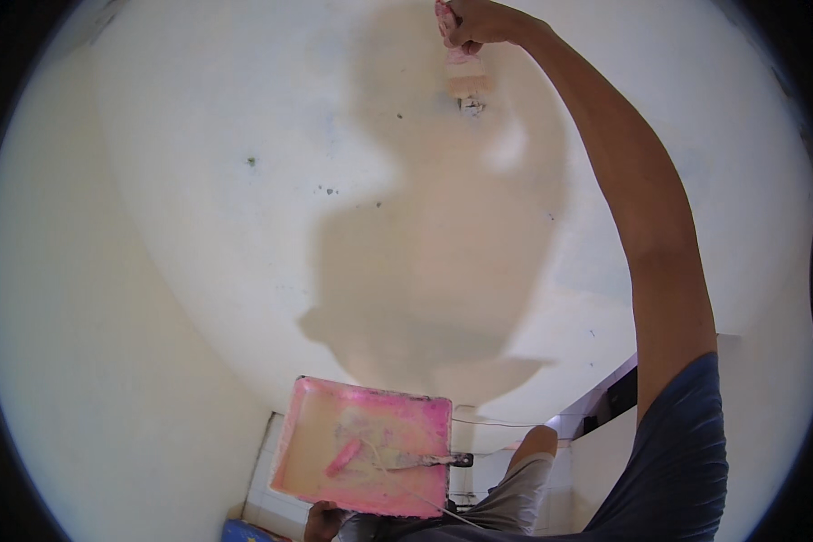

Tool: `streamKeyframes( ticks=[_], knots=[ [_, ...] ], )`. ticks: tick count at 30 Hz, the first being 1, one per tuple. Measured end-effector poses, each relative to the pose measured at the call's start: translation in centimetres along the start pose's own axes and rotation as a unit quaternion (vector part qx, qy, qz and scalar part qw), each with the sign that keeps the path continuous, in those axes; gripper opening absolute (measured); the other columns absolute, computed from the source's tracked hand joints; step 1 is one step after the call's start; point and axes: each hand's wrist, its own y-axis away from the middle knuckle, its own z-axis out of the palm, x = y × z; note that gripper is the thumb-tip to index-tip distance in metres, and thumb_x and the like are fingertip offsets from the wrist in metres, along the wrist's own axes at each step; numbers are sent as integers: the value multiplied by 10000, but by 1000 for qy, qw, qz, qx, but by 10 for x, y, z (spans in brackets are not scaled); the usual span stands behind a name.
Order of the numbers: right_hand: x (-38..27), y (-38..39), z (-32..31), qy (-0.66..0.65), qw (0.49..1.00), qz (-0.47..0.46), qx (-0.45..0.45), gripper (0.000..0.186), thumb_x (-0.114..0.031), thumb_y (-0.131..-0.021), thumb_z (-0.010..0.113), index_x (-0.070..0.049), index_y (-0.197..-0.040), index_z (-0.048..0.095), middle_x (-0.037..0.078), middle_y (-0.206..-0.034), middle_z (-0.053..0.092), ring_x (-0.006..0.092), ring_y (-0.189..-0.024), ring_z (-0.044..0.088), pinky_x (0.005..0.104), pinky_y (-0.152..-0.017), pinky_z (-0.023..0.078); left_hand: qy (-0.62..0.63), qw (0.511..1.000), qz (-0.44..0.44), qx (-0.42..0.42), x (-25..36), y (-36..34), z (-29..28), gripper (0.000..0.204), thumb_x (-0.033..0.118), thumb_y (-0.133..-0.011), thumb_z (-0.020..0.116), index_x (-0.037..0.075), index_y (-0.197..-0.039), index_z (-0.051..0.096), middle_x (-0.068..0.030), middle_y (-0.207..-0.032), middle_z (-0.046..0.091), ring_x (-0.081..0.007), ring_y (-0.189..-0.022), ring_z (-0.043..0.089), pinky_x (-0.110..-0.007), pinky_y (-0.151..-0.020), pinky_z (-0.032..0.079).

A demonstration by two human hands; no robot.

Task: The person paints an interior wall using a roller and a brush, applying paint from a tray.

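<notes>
My right hand point(470, 25) is raised high against the white wall point(199, 108), gripping a pink-stained flat paintbrush point(462, 68). Its pale bristles are just above a small damaged, dark patch point(471, 106); whether they touch the wall is unclear. Low in view, my left hand point(323, 521) grips the near edge of a pink paint tray point(307, 397) coated in pale paint. A small pink roller point(343, 457) on a thin wire handle and a scraper with a dark handle point(462, 459) lie in the tray.
My shadow falls across the wall, which has several small dark marks. A plain side wall point(81, 316) bends along the left. Below are white floor tiles point(262, 483), my bent leg point(533, 452), a blue object point(244, 533) and a dark recess point(614, 397) at the lower right.
</notes>
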Motion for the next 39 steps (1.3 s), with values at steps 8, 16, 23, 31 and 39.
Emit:
streamKeyframes(
  ticks=[8,16,23,31,39],
  knots=[
    [-4,0,-13,36,997,65,-23,197,-71,-720,679,7,-838,542,108,-772,611,192,-699,613,328,-654,521,-17,998,57,-30,-3,-8,-49,514,66,-679,553,-45,-1175,471,-139,-1134,570,-279,-1070,532,-438,-968,398],
    [15,2,-15,-17,999,28,27,158,-53,-718,681,6,-758,540,105,-706,618,177,-659,617,319,-600,527,-32,999,27,4,-2,10,37,505,79,-669,552,-52,-1151,482,-138,-1125,569,-280,-1070,526,-433,-956,408],
    [15,-4,-2,46,998,30,-19,201,-72,-726,676,22,-776,505,117,-716,607,169,-658,613,314,-597,524,-20,999,31,23,-1,9,24,515,67,-661,553,-59,-1155,479,-145,-1148,559,-286,-1087,518,-433,-969,404],
    [64,41,-8,-27,997,51,60,200,-150,-769,659,11,-801,546,76,-695,586,142,-572,587,274,-545,514,-18,999,45,-8,-1,9,41,528,50,-661,561,-58,-1170,472,-138,-1167,552,-280,-1107,511,-448,-1007,369],
    [75,38,21,-70,972,19,223,204,-163,-764,658,-3,-740,535,76,-631,600,161,-563,594,296,-535,498,-72,997,35,-1,1,-1,-1,571,60,-669,562,-51,-1216,442,-150,-1208,533,-299,-1145,485,-459,-997,379]
  ],
)
